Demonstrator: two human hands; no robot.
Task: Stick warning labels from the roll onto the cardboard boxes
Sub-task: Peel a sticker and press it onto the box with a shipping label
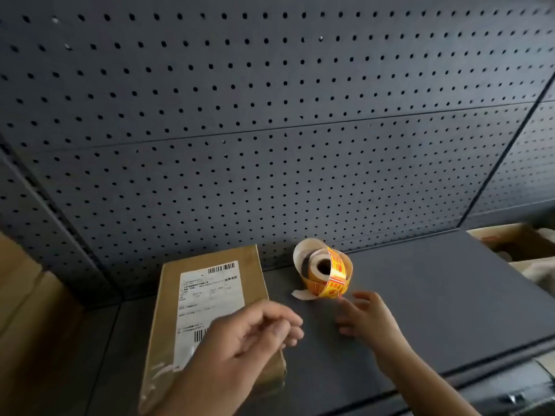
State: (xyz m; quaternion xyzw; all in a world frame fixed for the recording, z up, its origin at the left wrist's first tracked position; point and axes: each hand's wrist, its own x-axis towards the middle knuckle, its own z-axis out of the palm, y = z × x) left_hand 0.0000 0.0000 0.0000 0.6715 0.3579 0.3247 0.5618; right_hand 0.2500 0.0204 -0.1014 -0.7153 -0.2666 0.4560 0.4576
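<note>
A dark perforated pegboard (270, 115) fills the wall ahead of me, and below it runs the dark grey worktop (435, 295). A flat cardboard box (255, 265) lies on the worktop to my left of centre, with a white shipping label (210, 295) on its top face. Another brown carton (21, 280) stands at the far left edge, and an open carton (516, 238) sits at the far right. My left hand (255, 334) hovers over the near right corner of the flat box, its fingers loosely bent and a little blurred, with nothing I can see in them. My right hand (366, 318) is over the bare worktop with its fingers spread, holding nothing, its fingertips just short of the roll of warning labels (322, 268); I cannot tell whether they touch it. The roll stands on edge near the pegboard, just right of the flat box, with a loose loop of yellow and red labels (333, 285) around it. A pale backing tail (300, 294) lies flat on the worktop at its foot.
</note>
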